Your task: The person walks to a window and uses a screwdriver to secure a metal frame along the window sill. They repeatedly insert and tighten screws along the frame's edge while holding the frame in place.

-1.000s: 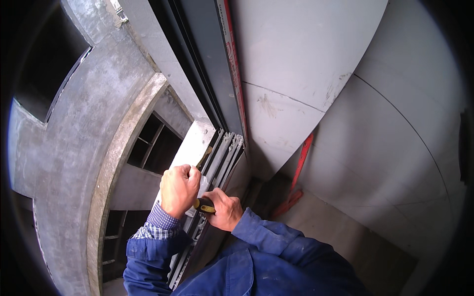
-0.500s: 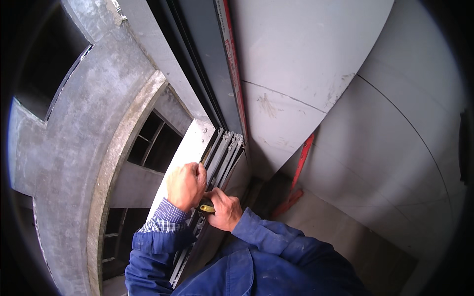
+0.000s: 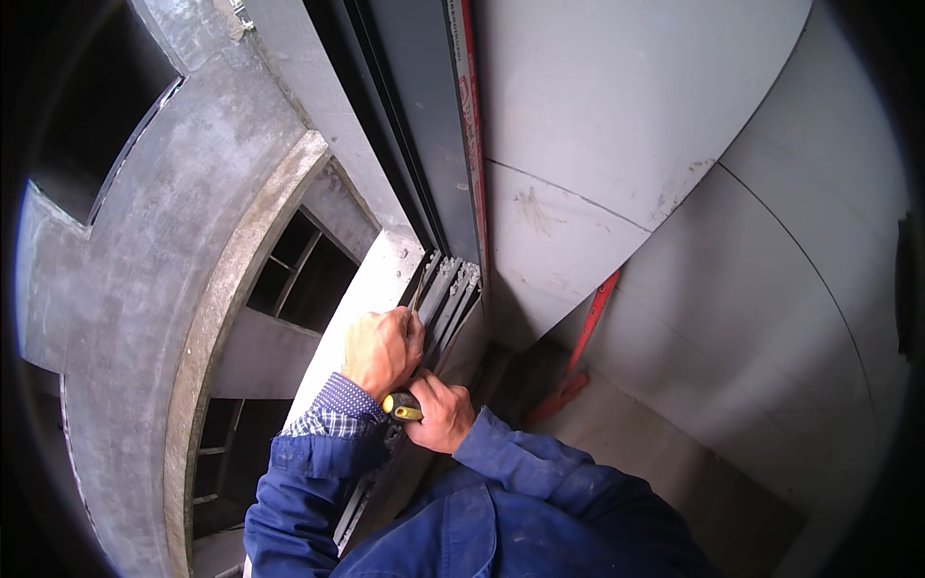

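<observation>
My left hand [image 3: 383, 349] is closed over the window frame's metal tracks [image 3: 448, 294]; a thin piece shows above its fingers, and I cannot make out what it grips. Just below and to the right, my right hand [image 3: 440, 412] grips a yellow-and-black tool handle [image 3: 405, 407], its working end hidden. The tracks run beside a pale sill [image 3: 374, 272], with grey crumbs on their upper ends. Above them rises a dark grey frame [image 3: 409, 106] edged with a red-and-white strip [image 3: 472, 154].
Grey curved concrete [image 3: 135, 308] with dark openings lies left, beyond the frame. Large pale wall panels [image 3: 617, 96] fill the right. A red bar or tool [image 3: 593, 318] leans low against the panels at right, above a dusty floor [image 3: 674, 462].
My left hand has moved to the right and slightly up along the tracks, closer to my right hand, which stays about in place. The view has shifted a little.
</observation>
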